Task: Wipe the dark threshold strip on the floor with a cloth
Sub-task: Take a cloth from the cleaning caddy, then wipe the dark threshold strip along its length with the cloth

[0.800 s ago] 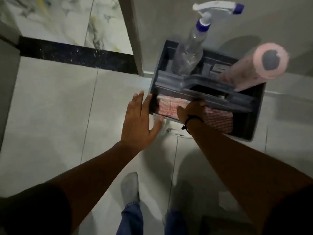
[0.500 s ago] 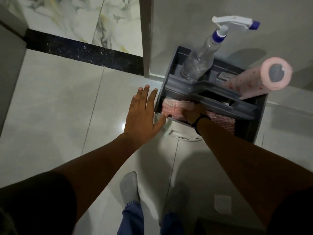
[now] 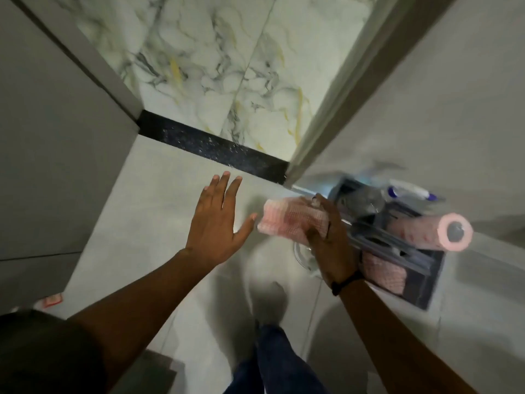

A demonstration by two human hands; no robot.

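Observation:
The dark speckled threshold strip (image 3: 213, 147) crosses the doorway between the grey floor tiles and the marbled tiles beyond. My right hand (image 3: 329, 237) grips a folded pink-and-white checked cloth (image 3: 289, 220), held above the floor just left of the caddy. My left hand (image 3: 217, 223) hovers flat with its fingers spread, empty, a little below the strip and left of the cloth.
A dark cleaning caddy (image 3: 426, 285) sits on the floor at the right, holding a spray bottle (image 3: 409, 193), a pink roll (image 3: 431, 231) and another pink cloth (image 3: 383, 275). A door frame (image 3: 335, 109) stands right of the strip, a grey wall (image 3: 56, 152) left. My foot (image 3: 270, 302) is below.
My right hand has pulled the checked cloth out of the caddy and moved it left. The view has swung so the threshold strip sits nearer the centre.

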